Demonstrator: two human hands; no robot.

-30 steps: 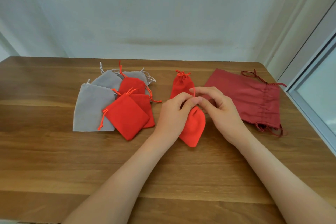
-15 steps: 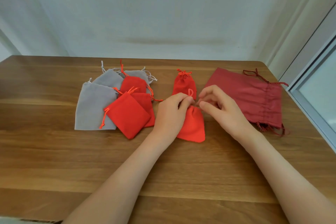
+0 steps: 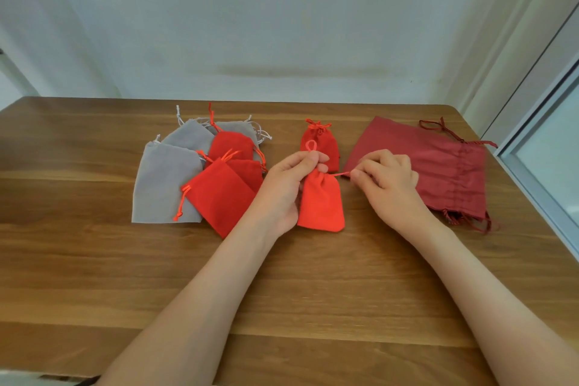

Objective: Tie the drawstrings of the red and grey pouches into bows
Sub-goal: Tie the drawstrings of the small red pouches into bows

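Head view: left hand (image 3: 288,185) pinches a drawstring loop (image 3: 310,146) upright at the neck of the red pouch (image 3: 321,204) lying on the bench (image 3: 313,291), while right hand (image 3: 388,185) pinches the free cord (image 3: 343,173) sideways, evidently to wrap a bow.

Table (image 3: 94,276): wood, smooth w/ slight sheen. Red pouch (image 3: 321,200): matt velvety cloth. Grey pouch (image 3: 163,185) left of it: same cloth, also matt.

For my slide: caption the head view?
Left hand holds a drawstring loop, right hand pinches the cord of a red pouch.
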